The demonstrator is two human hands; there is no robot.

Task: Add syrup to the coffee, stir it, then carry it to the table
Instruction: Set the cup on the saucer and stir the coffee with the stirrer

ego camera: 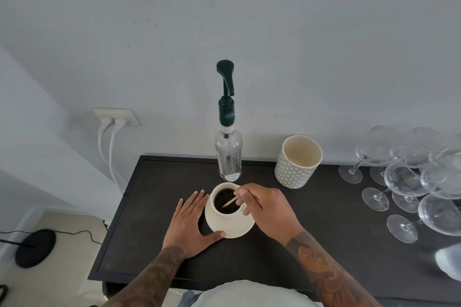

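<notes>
Far left on the floor sits a round black lamp base (35,248) w/ a thin black cable running off it; above that, a white double wall socket (117,116) holds two white plugs, cords hanging down behind the dark brown flat-topped bench (154,207). The left hand (190,225) lies flat on the bench, fingers (198,197) straight and released, grasping nothing, fingertips right beside the cup's left side, thumb touching the front rim of the cream round ceramic saucer (235,228). On that saucer stands the cream ceramic coffee cup (225,202), near the bench's middle, filled w/ black coffee. Just behind the cup, at the back edge by the wall, stands a tall clear glass syrup bottle (228,157) w/ a dark green pump dispenser (225,92) on top, spout pointing toward the camera. A thin pale wooden stir stick (230,202) slants into the coffee, lower end in the liquid. The right hand (268,209) hovers over the cup's right side, fingers pinching the stick's upper end, other fingers curled. Right of the bottle, approx. level w/ it, stands an open cream cylindrical ceramic pot w/ a grey triangle pattern (298,161), apart from the cup. Far right, a cluster of clear stemmed wine glasses (409,179) crowds the bench, upright, bowls overlapping in view.
</notes>
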